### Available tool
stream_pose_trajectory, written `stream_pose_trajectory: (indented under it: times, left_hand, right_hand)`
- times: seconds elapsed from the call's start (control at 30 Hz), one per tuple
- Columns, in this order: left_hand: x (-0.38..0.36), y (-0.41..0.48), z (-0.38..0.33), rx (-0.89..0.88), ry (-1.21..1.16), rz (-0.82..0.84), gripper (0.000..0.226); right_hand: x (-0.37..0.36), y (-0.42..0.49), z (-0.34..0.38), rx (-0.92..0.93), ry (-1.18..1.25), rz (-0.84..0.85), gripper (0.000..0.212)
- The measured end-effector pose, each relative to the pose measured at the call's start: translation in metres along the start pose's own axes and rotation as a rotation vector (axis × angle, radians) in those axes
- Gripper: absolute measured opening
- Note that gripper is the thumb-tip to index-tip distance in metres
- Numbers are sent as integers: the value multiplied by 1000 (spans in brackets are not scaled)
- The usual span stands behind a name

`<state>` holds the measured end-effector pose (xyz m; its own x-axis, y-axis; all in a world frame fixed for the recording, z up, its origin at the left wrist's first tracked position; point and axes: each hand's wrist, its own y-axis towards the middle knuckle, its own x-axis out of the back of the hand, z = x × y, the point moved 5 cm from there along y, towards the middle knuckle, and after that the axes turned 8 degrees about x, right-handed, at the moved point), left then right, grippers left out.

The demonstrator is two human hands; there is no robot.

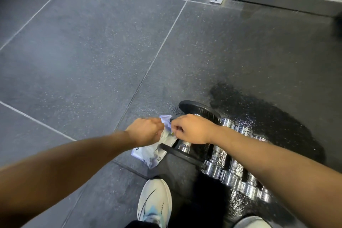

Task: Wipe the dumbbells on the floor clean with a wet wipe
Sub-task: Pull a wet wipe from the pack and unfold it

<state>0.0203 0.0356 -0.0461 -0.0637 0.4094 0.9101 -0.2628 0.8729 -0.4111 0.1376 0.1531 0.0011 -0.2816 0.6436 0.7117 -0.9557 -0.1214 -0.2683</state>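
While the floor of dark speckled tiles fills most of the view, the work sits near and right of centre, with a wet patch spreading to the right. The dumbbells lie there side by side, chrome handles running from far-left to near-right, a black plate at the far end. Just left of them, touching that end, lies the pack of wipes, its long axis also slanting far to near.

Both hands meet over the pack's far end. The left hand has its grip curled on the wrapper, holding it down; the right hand pinches at the opening — whether a wipe is already caught there I cannot tell. The right arm crosses straight over the dumbbells, so that hand is the nearer one to carry a wipe to them — a short swing rightward, I judge.
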Motion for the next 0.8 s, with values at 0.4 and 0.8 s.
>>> stream_pose_trajectory:
  times: [0.4,0.8]
  left_hand:
    - [-11,-12,-1,-211,242,-114,27]
    - [-34,5,-1,-125,248,-76,20]
  right_hand:
    - [-15,14,-3,-6,-8,1,11]
    - [-25,16,-9,-18,5,6,11]
